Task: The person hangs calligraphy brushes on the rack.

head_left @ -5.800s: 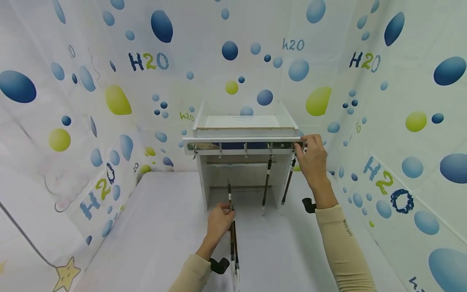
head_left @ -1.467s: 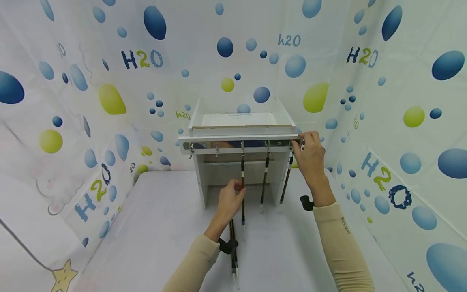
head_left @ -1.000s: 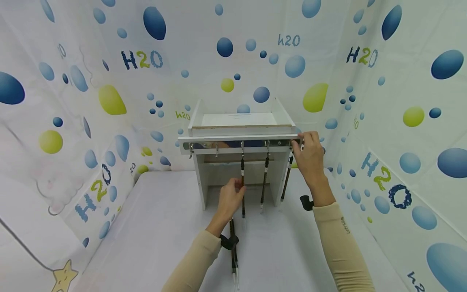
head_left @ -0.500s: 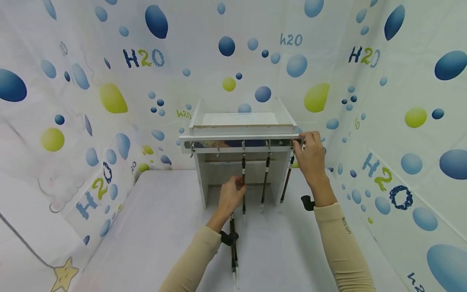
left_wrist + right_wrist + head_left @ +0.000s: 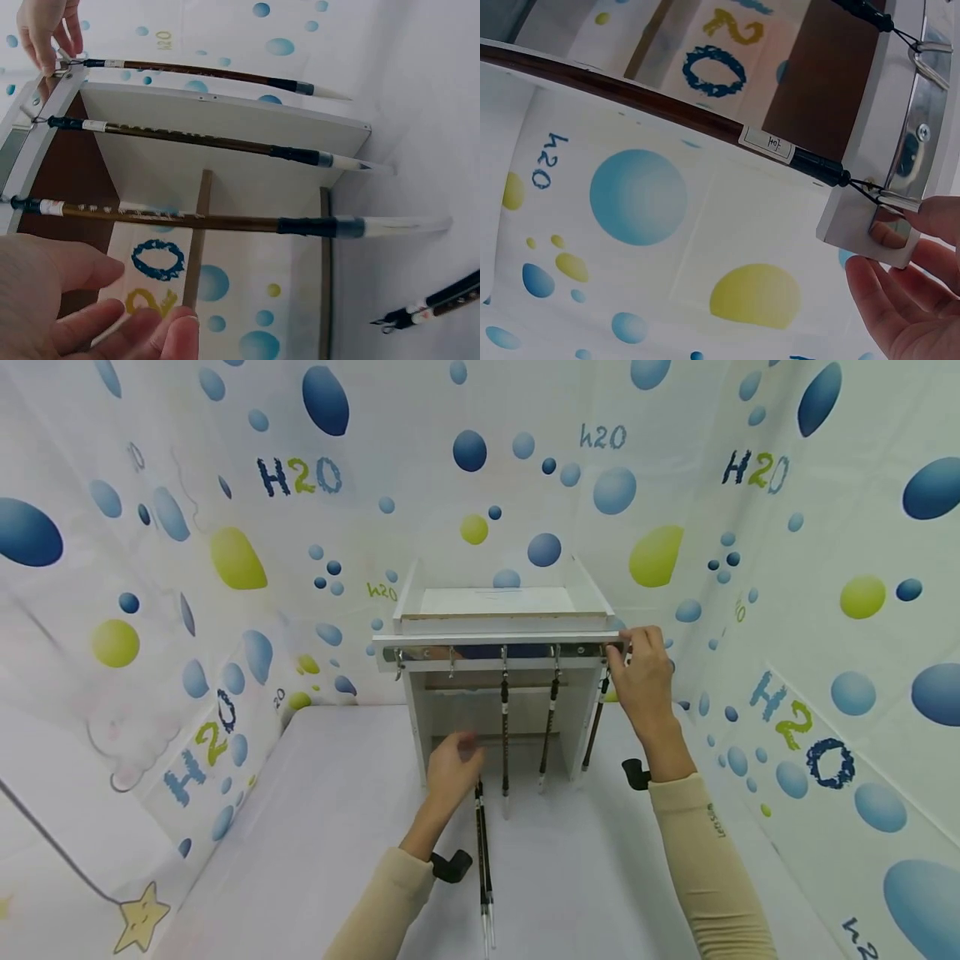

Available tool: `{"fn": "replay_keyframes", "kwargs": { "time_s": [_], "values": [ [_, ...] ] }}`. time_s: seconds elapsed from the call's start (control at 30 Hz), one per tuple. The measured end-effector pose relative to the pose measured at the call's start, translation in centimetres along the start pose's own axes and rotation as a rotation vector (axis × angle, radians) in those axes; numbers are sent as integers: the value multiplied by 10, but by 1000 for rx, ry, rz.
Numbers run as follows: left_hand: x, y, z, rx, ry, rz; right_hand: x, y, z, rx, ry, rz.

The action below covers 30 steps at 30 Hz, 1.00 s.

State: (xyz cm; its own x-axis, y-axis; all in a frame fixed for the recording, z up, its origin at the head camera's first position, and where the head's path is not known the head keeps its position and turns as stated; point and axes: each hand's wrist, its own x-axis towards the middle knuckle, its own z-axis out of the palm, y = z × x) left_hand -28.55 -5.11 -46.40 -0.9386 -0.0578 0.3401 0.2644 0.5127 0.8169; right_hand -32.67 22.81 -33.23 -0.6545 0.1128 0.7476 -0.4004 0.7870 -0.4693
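Three calligraphy brushes hang by loops from the hooks of a metal hook rail (image 5: 528, 652): a middle brush (image 5: 506, 735), another brush (image 5: 551, 718) to its right, and a brush (image 5: 596, 727) at the right end. Beside the middle brush, apart from it, my left hand (image 5: 453, 768) has loosely bent fingers and holds nothing. In the left wrist view, the middle brush (image 5: 172, 217) hangs just past the left hand (image 5: 60, 300). My right hand (image 5: 645, 681) grips the rail's right end, its thumb at the end hook in the right wrist view. Two calligraphy brushes (image 5: 483, 843) lie on the table below.
The rail is fixed along the front of a white shelf unit (image 5: 417, 735) with a tray-like top (image 5: 502, 627). Two hooks at the left, including the end hook (image 5: 399, 664), carry no brush. Patterned curtains (image 5: 420, 460) stand behind and at both sides.
My left hand brought a brush up from near the table to the middle hook, where it now hangs. The hand then let go and drew back left. My right hand stayed on the rail.
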Motion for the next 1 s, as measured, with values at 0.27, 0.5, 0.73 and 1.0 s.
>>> {"fn": "replay_keyframes", "kwargs": {
  "time_s": [0.27,0.5,0.73,1.0],
  "values": [
    [-29,-28,0,18,-12,-99,0,2,2,-6,9,1],
    [-54,-49,9,4,-73,-188,0,2,3,0,12,0],
    [-77,-65,22,75,-167,-270,0,2,2,9,13,-2],
    [-93,-75,34,139,-201,-240,-1,2,2,7,9,0]
  ]
}}
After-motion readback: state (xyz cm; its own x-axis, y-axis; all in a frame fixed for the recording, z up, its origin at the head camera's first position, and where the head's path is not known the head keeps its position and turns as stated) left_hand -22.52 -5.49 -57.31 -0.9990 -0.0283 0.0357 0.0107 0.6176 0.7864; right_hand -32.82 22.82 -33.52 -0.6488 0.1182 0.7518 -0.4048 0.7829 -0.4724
